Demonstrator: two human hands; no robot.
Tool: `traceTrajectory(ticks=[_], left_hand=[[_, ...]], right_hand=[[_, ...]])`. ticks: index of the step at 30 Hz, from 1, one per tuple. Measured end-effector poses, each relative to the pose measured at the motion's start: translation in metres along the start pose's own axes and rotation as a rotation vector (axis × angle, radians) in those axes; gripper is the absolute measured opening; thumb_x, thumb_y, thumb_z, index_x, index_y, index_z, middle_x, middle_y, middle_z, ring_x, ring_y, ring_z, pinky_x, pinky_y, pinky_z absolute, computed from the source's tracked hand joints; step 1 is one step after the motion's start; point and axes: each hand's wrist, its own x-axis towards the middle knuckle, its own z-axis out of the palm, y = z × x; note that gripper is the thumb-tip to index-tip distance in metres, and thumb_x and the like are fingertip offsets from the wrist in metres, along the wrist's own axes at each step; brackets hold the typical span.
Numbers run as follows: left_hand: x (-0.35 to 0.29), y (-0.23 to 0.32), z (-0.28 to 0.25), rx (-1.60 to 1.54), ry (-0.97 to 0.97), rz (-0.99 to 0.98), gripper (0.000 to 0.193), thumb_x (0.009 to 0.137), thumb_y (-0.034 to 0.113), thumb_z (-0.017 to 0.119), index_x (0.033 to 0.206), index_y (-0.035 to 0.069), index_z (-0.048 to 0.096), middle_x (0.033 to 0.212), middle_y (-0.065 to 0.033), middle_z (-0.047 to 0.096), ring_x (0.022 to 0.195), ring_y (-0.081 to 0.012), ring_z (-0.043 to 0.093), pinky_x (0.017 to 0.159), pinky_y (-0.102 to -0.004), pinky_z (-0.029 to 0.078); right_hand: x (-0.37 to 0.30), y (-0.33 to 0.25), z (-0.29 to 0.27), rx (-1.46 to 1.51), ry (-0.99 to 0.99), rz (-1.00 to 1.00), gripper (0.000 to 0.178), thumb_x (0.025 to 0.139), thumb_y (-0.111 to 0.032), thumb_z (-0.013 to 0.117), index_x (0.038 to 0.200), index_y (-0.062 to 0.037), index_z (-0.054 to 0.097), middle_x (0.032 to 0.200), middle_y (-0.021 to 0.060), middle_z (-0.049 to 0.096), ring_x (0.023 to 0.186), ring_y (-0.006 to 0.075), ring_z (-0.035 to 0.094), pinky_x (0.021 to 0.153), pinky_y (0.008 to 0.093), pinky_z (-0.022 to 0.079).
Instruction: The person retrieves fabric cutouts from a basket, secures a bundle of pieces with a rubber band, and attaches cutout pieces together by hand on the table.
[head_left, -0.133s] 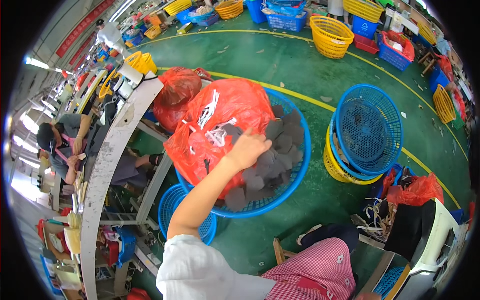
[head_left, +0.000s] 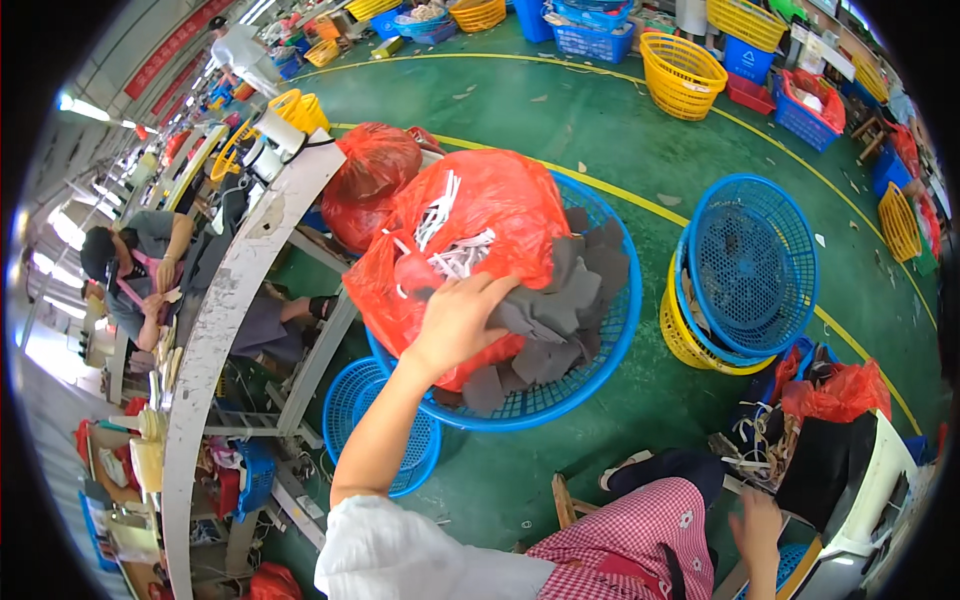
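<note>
Reaching left hand [head_left: 462, 322], one blue basket [head_left: 610, 340]

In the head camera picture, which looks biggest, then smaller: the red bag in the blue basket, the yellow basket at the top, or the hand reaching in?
1. Red bag, biggest.
2. Left hand.
3. Yellow basket looks similar to the hand, but it is farther away, so this order is unsure.

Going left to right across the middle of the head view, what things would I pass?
Seated person → long grey worktable → red plastic bag in the big blue basket, where the left hand reaches → stacked blue and yellow baskets.
</note>
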Motion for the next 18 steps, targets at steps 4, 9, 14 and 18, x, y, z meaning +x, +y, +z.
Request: traceTrajectory(ticks=[4, 9, 14, 18], left_hand=[[-0.062, -0.003, 0.01, -0.287, -0.023, -0.335, 0.065, 0.061, 0.023, 0.082, 0.118, 0.004, 0.057, 0.102, -0.0142, 0.06, 0.094, -0.035, 0.06, 0.082, -0.0425, 0.048], [-0.113, -0.031, 0.102, -0.75, -0.232, -0.411, 0.08, 0.068, 0.035, 0.082, 0.132, 0.002, 0.046, 0.129, -0.0217, 0.051, 0.123, -0.0319, 0.047, 0.104, -0.0393, 0.037], [-0.11, -0.029, 0.128, -0.915, -0.269, -0.389, 0.095, 0.073, 0.031, 0.082, 0.144, 0.0, 0.027, 0.137, -0.0187, 0.044, 0.127, -0.0267, 0.043, 0.108, -0.0361, 0.032], [-0.102, -0.018, 0.115, -1.302, -0.249, -0.644, 0.097, 0.07, 0.027, 0.084, 0.144, 0.001, 0.027, 0.136, -0.0148, 0.045, 0.126, -0.0253, 0.043, 0.106, -0.0373, 0.034]], right_hand=[[0.135, -0.117, -0.017, 1.006, -0.1, -0.303, 0.048, 0.082, -0.007, 0.07, 0.127, -0.0018, 0.052, 0.128, 0.0143, 0.053, 0.117, 0.0263, 0.055, 0.099, 0.0366, 0.045], [0.24, -0.232, 0.022, 1.34, -0.404, -0.181, 0.086, 0.077, -0.039, 0.075, 0.143, -0.0029, 0.032, 0.146, 0.0223, 0.032, 0.128, 0.0339, 0.044, 0.102, 0.0425, 0.042], [0.272, -0.265, 0.049, 0.863, -0.55, -0.167, 0.103, 0.078, -0.054, 0.066, 0.145, 0.0068, 0.017, 0.145, 0.0261, 0.03, 0.127, 0.037, 0.045, 0.093, 0.0463, 0.048], [0.226, -0.276, 0.009, 1.434, -0.602, -0.049, 0.102, 0.085, -0.059, 0.056, 0.147, 0.0043, 0.006, 0.145, 0.0241, 0.03, 0.13, 0.0341, 0.04, 0.095, 0.0482, 0.046]])
